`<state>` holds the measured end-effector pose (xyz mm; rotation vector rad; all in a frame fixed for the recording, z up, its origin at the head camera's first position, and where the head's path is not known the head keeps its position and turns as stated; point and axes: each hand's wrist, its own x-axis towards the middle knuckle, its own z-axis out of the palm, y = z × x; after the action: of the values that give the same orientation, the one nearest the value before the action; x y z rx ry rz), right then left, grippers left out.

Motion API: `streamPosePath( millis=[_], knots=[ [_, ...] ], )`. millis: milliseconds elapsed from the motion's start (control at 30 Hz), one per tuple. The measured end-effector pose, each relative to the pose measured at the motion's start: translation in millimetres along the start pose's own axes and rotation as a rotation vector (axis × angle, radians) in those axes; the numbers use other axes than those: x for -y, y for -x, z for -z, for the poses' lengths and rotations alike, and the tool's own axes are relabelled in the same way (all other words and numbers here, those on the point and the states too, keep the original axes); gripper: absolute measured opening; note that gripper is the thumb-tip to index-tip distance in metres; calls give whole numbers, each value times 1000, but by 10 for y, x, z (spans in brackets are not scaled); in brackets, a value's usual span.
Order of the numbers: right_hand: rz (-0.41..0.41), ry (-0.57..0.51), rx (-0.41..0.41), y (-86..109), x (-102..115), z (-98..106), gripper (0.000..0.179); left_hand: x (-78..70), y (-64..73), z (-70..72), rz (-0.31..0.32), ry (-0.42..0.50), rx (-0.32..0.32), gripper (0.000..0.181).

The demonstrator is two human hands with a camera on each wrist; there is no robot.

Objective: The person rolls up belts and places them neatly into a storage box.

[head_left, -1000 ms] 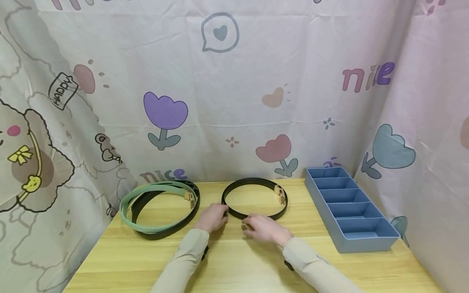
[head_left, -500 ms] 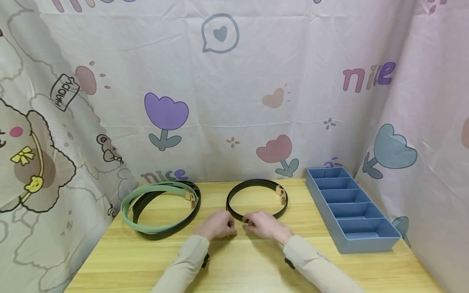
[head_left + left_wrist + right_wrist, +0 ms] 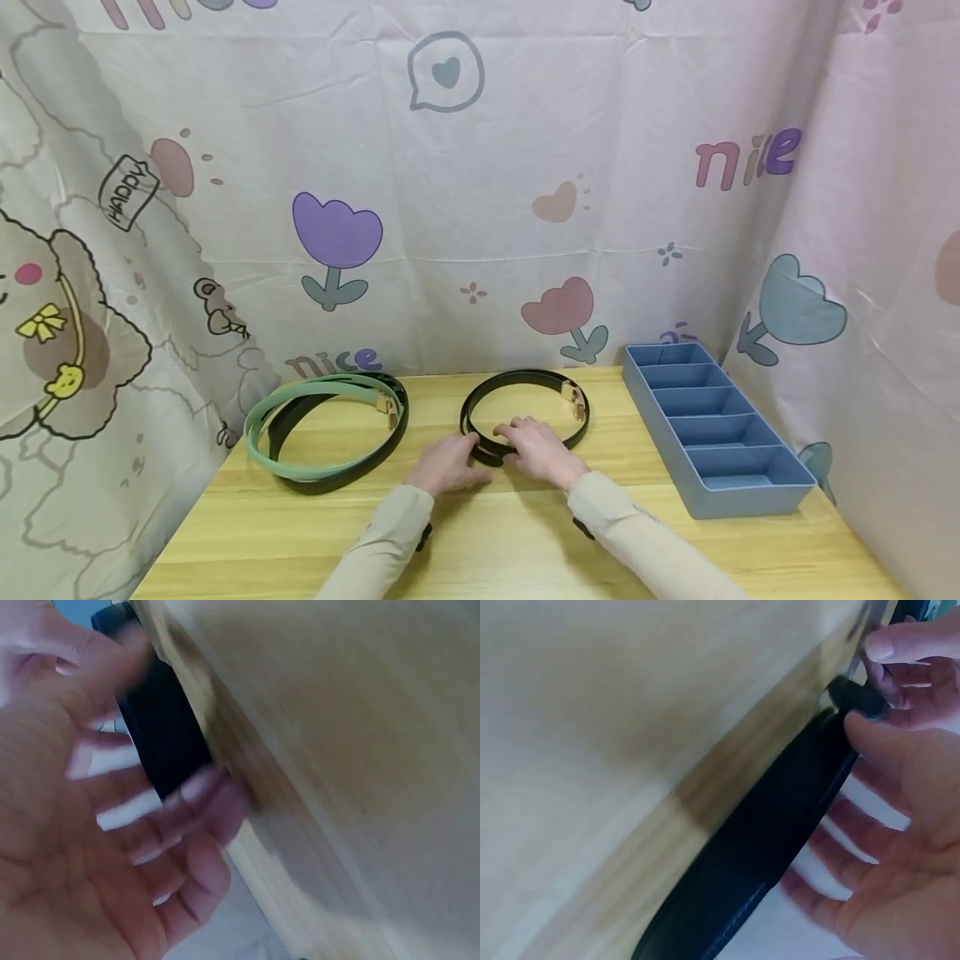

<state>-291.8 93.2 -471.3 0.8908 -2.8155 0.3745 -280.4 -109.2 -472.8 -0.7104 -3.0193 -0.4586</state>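
Fingers of the right hand [image 3: 542, 454] pinch a coiled black leather-like belt [image 3: 735, 840], those of the left hand [image 3: 447, 467] spread; likely light yet springy, it wants both layers held between them.

Bright, even, soft light fills the head view, washing the pale curtain [image 3: 465, 183] and wood-grain worktop [image 3: 495, 546] almost alike; faint, soft-edged shadows lie under the left hand [image 3: 446, 465] and right hand [image 3: 542, 452]. The source seems to be overhead, though it is out of frame. Both wrist views are dimmer, cooler and soft; motion smears the left thumb, and the black belt [image 3: 742, 832] loses most surface detail save its stitching.
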Motion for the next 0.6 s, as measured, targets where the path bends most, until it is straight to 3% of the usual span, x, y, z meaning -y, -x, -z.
streamPosePath(
  millis=[133, 300, 400, 600],
  knots=[
    [-180, -1, 84, -34, -137, 43, 44, 85, -4, -3, 45, -60, -66, 32],
    [-386, 57, 101, -15, -446, 115, 48, 175, 4, 0, 98, -79, -108, 33],
    [-425, 81, 101, 18, -597, 146, 38, 199, 11, 6, 110, -80, -115, 35],
    [-374, 143, 101, 74, -803, 199, 25, 224, 23, 52, 188, -80, -145, 46]
  ],
)
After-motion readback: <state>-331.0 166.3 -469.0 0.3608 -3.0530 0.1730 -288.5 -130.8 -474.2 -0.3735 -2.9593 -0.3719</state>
